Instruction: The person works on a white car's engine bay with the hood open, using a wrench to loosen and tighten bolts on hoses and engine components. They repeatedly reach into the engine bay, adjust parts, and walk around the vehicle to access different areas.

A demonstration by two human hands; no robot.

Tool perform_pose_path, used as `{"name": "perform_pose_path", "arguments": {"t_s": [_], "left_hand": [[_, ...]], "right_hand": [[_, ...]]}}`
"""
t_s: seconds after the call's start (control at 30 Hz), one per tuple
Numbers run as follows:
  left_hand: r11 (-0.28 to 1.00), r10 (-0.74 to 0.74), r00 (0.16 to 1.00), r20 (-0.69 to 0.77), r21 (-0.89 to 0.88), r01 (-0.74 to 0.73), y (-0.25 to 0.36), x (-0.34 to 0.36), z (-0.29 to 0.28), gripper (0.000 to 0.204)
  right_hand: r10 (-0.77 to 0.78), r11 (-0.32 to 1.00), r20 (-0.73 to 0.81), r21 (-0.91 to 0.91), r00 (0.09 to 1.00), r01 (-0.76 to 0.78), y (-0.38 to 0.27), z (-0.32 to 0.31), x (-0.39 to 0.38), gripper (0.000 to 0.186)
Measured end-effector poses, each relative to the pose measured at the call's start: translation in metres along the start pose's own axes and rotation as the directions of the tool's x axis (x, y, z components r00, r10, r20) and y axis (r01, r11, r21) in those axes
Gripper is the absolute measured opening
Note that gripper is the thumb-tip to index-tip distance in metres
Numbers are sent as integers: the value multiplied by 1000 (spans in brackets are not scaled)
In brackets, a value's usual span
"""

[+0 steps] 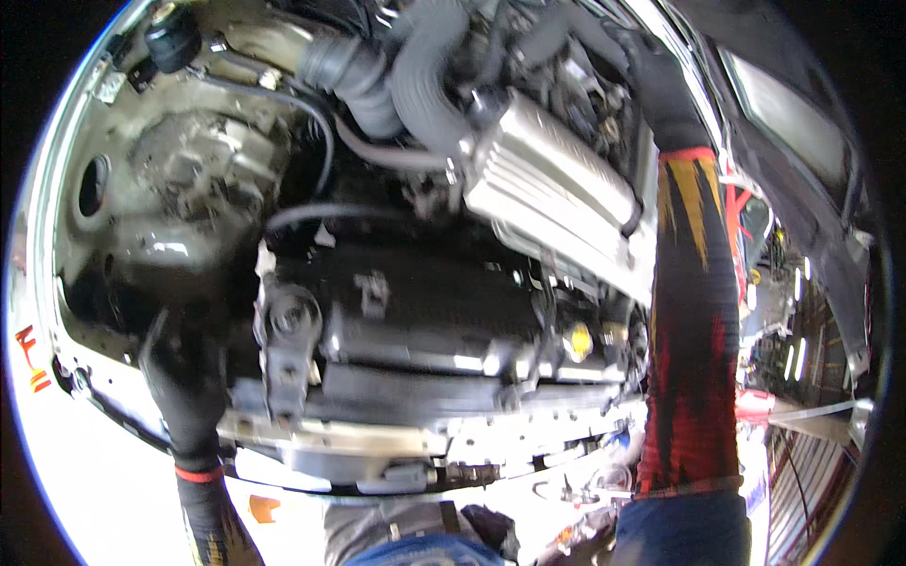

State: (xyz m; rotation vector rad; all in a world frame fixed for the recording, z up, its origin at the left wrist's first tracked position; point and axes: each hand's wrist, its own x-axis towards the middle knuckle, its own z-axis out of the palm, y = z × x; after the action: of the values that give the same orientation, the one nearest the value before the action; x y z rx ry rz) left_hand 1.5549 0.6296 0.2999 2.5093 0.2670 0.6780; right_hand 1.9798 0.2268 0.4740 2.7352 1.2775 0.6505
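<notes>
My left hand, in a black glove with a red-edged cuff, reaches into the dark left front corner of the engine bay; its fingers are too dark to make out. My right hand, also black-gloved, is far forward at the upper right, beside a ribbed hose and the bay's edge; what its fingers touch is hidden. A finned silver housing lies left of my right forearm, below large corrugated hoses. A black cover with a yellow cap spans the front.
A black reservoir and thinner hoses sit at the upper left. The raised hood is at the right, with a workshop interior and strip lights beyond it. The pale front bumper runs along the bottom.
</notes>
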Motion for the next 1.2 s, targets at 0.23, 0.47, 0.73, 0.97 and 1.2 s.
{"name": "perform_pose_path", "arguments": {"t_s": [0.23, 0.47, 0.73, 0.97, 1.2], "left_hand": [[996, 30, 983, 183, -82, -15, -21, 4, 7, 24], [964, -45, 999, -24, -263, 37, -6, 8, 1, 48], [987, -101, 792, -602, 37, 154, 25, -225, -64, 31], [354, -804, 591, -56, -844, 402, 188, -522, 20, 57], [825, -544, 825, 154, -83, 559, 319, -785, -49, 48]], "right_hand": [[469, 869, -100, 230, 878, -438, -210, -112, -254, 68], [378, 840, 274, 301, 884, -452, -384, -115, -423, 91], [226, 931, -88, 313, 970, -189, -391, -63, -486, 62], [110, 910, -350, 412, 930, 48, -386, -48, -503, 51], [15, 903, -518, 374, 855, 210, -385, -56, -510, 57]]}}
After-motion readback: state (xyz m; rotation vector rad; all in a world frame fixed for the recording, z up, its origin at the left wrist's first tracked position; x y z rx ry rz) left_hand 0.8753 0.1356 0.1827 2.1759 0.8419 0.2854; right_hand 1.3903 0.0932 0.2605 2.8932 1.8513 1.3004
